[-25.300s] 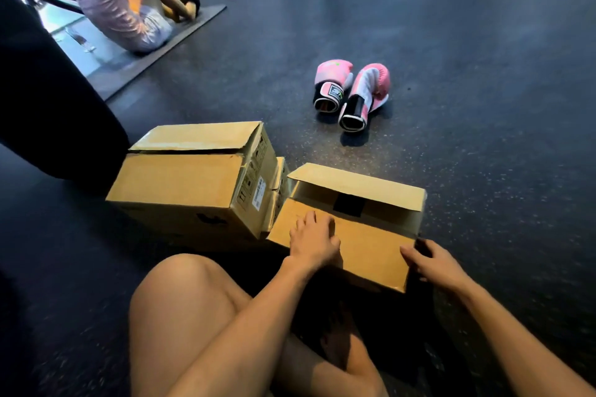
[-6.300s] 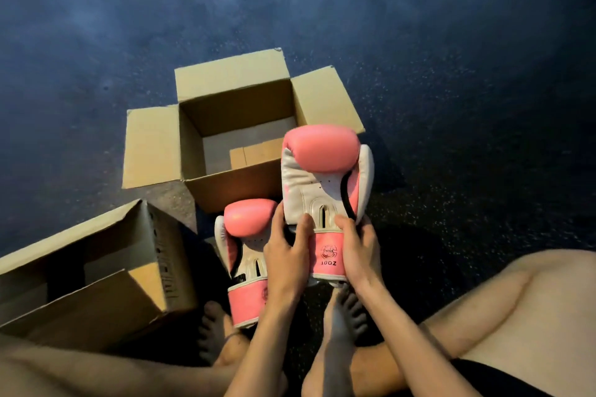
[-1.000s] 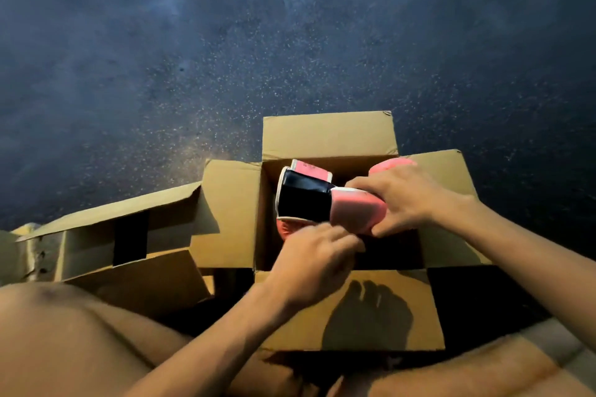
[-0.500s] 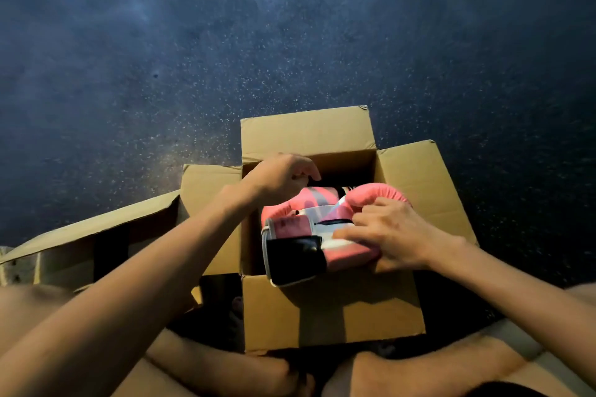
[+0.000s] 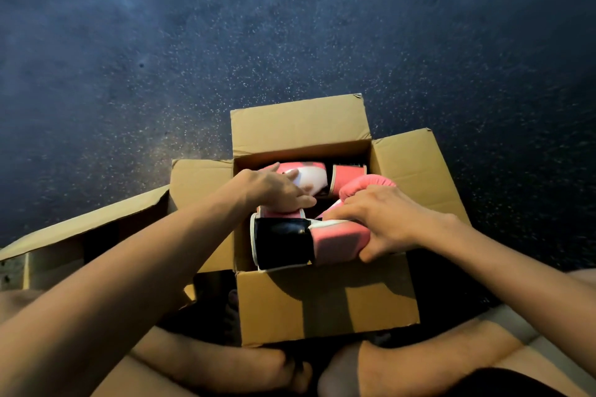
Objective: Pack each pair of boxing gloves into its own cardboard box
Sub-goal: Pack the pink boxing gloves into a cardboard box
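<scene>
Just the head view here, looking straight down. An open brown cardboard box (image 5: 325,303) sits on the dark speckled floor (image 5: 225,42), right in front of the person's crossed bare legs (image 5: 225,364), with its flaps folded out.

Both gloves of the pair are at the box. The pink-and-white boxing glove at the back (image 5: 309,176) is down inside, lying along the far wall. The pink-and-white boxing glove with the black cuff (image 5: 335,240) lies across the near side of the opening. Its cuff points left and its lower edge sits over the front rim, so it's only partly in.

The left hand (image 5: 274,190) reaches in from the left with fingers pretty much straight. They're laid flat on the white part of the glove at the back, and the heel of the hand is just above the black cuff. The right hand (image 5: 387,219) is wrapped around the padded pink end of the glove with the black cuff, fingers curled over the top and thumb tucked underneath.

Off to the left, touching the open box's left flap, there's a second brown cardboard box (image 5: 64,245) with its top flap raised. The inside is too dark to make out.
</scene>
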